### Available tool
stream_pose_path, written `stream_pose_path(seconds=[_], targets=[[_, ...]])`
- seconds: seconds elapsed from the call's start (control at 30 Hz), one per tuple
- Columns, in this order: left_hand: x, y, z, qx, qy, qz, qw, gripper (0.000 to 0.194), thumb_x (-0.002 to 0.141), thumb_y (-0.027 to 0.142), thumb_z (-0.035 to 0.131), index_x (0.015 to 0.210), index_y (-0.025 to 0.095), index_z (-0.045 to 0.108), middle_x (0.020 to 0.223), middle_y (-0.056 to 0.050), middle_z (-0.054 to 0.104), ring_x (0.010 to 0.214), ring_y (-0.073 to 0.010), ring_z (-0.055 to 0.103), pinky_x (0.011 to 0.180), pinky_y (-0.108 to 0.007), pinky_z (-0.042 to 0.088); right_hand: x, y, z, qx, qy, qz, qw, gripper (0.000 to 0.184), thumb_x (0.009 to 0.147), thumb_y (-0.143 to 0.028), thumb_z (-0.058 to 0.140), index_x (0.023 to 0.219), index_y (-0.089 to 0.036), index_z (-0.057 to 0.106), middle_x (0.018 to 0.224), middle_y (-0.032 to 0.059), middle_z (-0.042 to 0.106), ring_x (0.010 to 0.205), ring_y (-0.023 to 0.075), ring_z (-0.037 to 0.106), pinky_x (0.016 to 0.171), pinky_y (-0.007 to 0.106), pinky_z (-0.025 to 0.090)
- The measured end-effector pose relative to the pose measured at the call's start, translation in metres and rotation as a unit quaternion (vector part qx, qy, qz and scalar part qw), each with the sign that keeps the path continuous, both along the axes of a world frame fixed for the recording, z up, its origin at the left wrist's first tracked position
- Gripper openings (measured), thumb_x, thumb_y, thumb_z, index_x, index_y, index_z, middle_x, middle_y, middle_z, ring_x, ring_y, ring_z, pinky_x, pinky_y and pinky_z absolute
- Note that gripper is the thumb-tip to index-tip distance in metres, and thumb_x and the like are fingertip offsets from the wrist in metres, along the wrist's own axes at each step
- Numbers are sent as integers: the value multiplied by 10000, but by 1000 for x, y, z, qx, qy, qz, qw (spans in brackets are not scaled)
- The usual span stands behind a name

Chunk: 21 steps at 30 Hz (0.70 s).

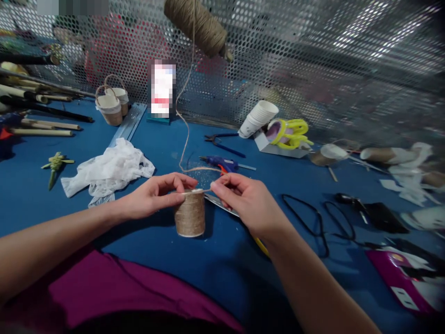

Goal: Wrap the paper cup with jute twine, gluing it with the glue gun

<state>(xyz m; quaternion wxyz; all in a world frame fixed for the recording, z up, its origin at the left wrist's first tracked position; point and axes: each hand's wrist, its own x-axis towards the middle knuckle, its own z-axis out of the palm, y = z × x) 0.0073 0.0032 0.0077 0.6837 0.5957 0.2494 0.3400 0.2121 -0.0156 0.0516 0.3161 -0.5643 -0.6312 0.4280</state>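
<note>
A small cup wrapped in brown twine (190,215) stands on the blue table in front of me, its pale bottom edge showing. My left hand (162,195) is closed on its rim, thumb on the near side. My right hand (241,197) pinches the jute twine (188,134) just right of the rim, and a short length runs taut between cup and fingers. From there the strand loops back and rises to a large twine spool (196,28) hanging above. Partly under my right hand lie scissors (222,204) with a yellow handle.
A blue glue gun (224,163) and pliers (225,144) lie behind the hands. White lace (114,169) is at left, near two finished-looking small baskets (110,109). Stacked paper cups (259,118) and yellow-handled scissors (290,133) sit at back right. A black cord (313,211) lies right.
</note>
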Motion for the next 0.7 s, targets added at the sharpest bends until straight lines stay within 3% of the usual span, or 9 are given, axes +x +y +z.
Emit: stream_pose_path(seconds=[0.43, 0.7], targets=[[-1, -2, 3, -38, -19, -20, 999, 126, 826, 223, 568, 742, 136, 532, 1215, -115, 524, 1140, -252, 477, 972, -437, 341, -1, -10, -9, 7, 11, -19, 1000, 208, 769, -354, 573, 673, -183, 505, 520, -60, 431, 461, 69, 367, 430, 224, 281], [-5, -4, 8, -84, -51, -38, 994, 106, 818, 220, 587, 753, 137, 574, 1223, -93, 542, 1112, -243, 517, 980, -431, 345, 5, -9, -20, 6, 41, -1, 999, 183, 771, -351, 563, 732, -178, 516, 696, 1, 537, 571, 92, 473, 553, 250, 420]])
